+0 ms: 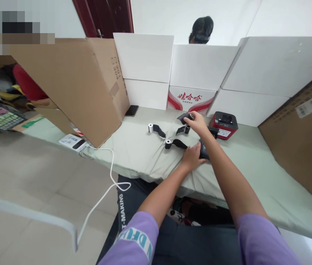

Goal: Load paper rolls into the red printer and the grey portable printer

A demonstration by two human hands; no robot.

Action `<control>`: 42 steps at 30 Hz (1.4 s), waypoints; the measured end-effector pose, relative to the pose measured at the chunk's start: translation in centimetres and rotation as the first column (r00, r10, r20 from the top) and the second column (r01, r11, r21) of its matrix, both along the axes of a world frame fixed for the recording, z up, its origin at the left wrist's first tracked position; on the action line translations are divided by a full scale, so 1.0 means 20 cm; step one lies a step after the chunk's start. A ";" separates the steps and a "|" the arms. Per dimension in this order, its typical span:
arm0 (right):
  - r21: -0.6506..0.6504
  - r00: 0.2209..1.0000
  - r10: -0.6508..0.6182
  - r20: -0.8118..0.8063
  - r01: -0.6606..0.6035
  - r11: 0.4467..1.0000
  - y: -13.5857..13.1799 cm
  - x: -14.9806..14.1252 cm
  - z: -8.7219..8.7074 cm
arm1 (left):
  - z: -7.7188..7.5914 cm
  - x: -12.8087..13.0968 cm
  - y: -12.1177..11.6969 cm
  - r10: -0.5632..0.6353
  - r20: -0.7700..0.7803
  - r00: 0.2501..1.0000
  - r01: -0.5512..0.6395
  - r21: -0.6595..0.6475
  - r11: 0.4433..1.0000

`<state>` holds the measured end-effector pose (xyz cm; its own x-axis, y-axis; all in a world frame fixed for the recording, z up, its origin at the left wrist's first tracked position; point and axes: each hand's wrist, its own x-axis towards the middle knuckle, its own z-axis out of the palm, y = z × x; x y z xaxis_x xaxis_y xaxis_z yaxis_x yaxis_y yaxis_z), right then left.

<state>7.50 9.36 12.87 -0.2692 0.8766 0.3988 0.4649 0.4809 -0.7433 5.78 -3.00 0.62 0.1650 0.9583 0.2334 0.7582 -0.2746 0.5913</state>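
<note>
far left, a calculator-like keypad [3,119] with green and red keys lies beside a white cable [108,173] that trails off a pale green cloth-covered table [144,154]. a large open cardboard box [73,84] stands on the table, with "304" printed on its flap. a dark phone [132,110] lies flat at the box's foot. behind it runs a wall of white boxes [200,66]; one carries red chinese brand lettering. on the cloth, a white paper roll [150,128] and a second roll [168,144] each trail a black strip. the person's left hand [191,156] lies flat, fingers spread, on the cloth, touching a black device [203,150]; whether it grips the device i cannot tell. the right hand [198,123] reaches further back, fingers closed around a small roll [191,117] with dark paper, just above a third black-tailed roll [186,129]. to the right sits a red and black label printer [224,125]. purple sleeves show; one reads "defu". another person's dark hair [201,29] shows above the boxes.
</note>
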 end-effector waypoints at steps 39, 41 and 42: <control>-0.377 0.818 -0.128 -0.560 -0.114 0.919 -0.15 0.59 -0.24 | -0.01 0.00 0.01 0.020 -0.029 0.999 -0.020 0.008 1.000; -0.451 0.815 -0.116 -0.568 -0.190 0.872 -0.19 0.67 -0.24 | -0.01 0.00 0.00 0.020 -0.031 0.999 -0.019 0.016 1.000; -0.468 0.818 -0.105 -0.565 -0.214 0.857 -0.20 0.70 -0.24 | 0.00 0.00 0.00 0.020 -0.028 0.999 -0.020 0.014 1.000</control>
